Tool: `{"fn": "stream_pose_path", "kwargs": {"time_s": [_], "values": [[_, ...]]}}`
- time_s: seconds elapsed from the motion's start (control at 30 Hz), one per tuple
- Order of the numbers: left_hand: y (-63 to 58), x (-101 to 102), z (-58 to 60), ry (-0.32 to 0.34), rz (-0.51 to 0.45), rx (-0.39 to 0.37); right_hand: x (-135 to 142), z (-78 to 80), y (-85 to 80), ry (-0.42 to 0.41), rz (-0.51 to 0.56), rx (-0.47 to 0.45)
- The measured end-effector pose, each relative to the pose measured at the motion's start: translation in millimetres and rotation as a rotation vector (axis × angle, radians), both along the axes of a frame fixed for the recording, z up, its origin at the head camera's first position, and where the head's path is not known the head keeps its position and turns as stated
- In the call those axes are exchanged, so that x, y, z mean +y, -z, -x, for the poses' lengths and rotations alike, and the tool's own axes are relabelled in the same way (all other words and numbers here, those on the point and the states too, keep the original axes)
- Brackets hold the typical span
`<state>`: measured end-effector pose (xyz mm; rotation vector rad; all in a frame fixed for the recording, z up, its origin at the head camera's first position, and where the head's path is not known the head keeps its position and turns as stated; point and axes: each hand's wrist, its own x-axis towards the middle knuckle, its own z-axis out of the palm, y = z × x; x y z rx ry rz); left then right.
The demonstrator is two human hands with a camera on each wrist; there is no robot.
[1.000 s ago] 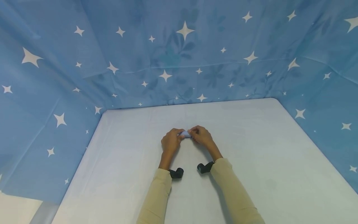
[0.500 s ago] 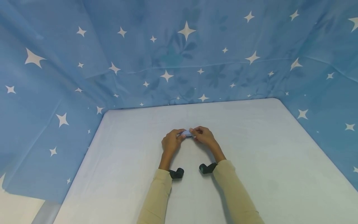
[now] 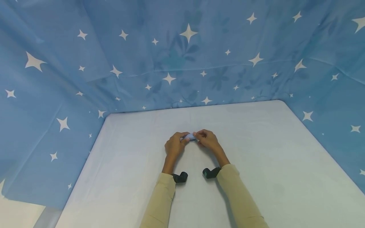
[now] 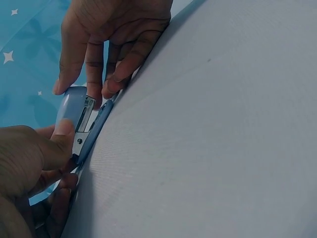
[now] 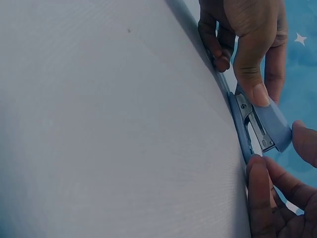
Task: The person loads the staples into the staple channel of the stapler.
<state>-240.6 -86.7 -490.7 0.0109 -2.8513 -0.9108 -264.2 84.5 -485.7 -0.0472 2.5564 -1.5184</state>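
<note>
A small light-blue stapler (image 3: 190, 136) stands on the white surface, between both hands. Its cover (image 5: 273, 122) is raised from the base, and the metal magazine shows in the gap. My left hand (image 3: 174, 144) grips the hinge end, thumb on top of the cover and fingers behind, as the left wrist view shows. At the front end is my right hand (image 3: 209, 139); its thumb touches the cover's nose and a fingertip (image 5: 257, 166) sits at the tip of the base. The other right fingers are curled near the surface.
The white table (image 3: 128, 158) spreads around the hands. Blue star-patterned curtains (image 3: 176, 57) rise along its back and both sides. A dark wrist mount (image 3: 180, 177) is on the left wrist, and another mount (image 3: 211, 173) is on the right.
My right hand has shifted slightly to the right at the stapler's front end, and more of the dark gap under the cover shows. The left hand keeps its grip in nearly the same place.
</note>
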Motion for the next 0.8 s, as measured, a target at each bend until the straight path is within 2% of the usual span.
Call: {"fn": "stream_pose_path", "kwargs": {"time_s": [0.43, 0.57, 0.7, 0.8], "values": [[-1.7, -6.1, 3.3, 0.012, -0.005, 0.027, -6.1, -1.1, 1.4, 0.031, -0.035, 0.047], [-0.3, -8.5, 5.4, 0.022, -0.017, 0.038, -4.9, -0.7, 2.4, 0.044, -0.014, 0.053], [1.5, -12.6, 4.8, 0.033, -0.100, 0.038, 2.4, -3.4, 2.9, 0.081, 0.065, 0.021], [0.8, -17.6, 1.0, 0.039, -0.220, 0.032, 10.8, -6.3, 2.1, 0.093, 0.162, -0.021]]}}
